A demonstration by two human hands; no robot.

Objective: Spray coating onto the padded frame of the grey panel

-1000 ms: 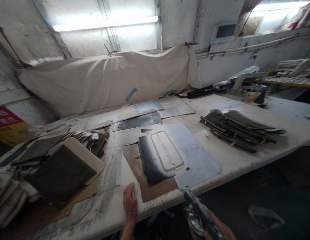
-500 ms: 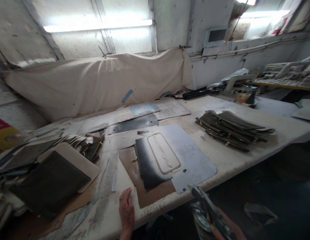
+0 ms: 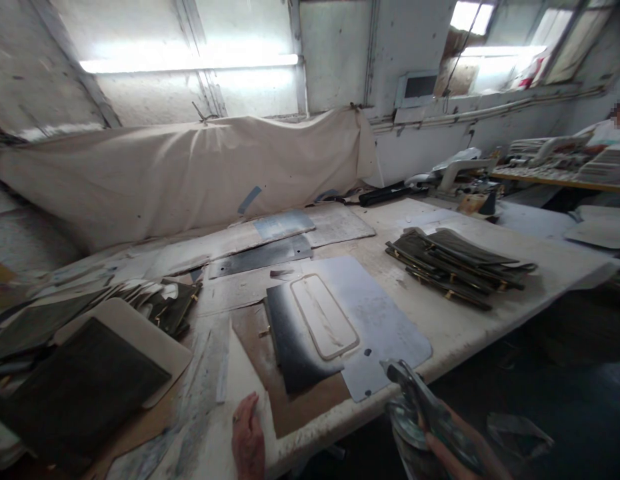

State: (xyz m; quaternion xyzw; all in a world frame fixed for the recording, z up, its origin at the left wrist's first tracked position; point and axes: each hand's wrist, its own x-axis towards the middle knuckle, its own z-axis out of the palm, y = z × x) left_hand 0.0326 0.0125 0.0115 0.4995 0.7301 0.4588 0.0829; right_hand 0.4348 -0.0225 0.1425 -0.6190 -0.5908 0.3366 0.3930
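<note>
My right hand (image 3: 453,440) is wrapped round the handle of a metal spray gun (image 3: 415,400), its nozzle tilted toward the table's front edge. Below the gun's head hangs its cup, partly cut off by the frame. My left hand (image 3: 249,433) lies with fingers stretched out on the table's near edge, holding nothing. Between the hands and a little farther in is a template sheet (image 3: 390,327) with a rounded rectangular opening, dark on its left part. A dark piece with a small brass-coloured fitting shows from under its left side, above a brown board (image 3: 300,413).
Dark fabric pieces with brass-coloured fittings (image 3: 455,263) are stacked at the right. More dark and beige pieces (image 3: 90,387) pile up at the left. A beige cloth (image 3: 200,173) drapes along the wall. Machines stand at the far right, where a person (image 3: 607,133) is partly visible.
The view has turned slightly right and up, bringing a person into the right edge. The spray gun is still in my right hand, and my left hand stays at the table edge.
</note>
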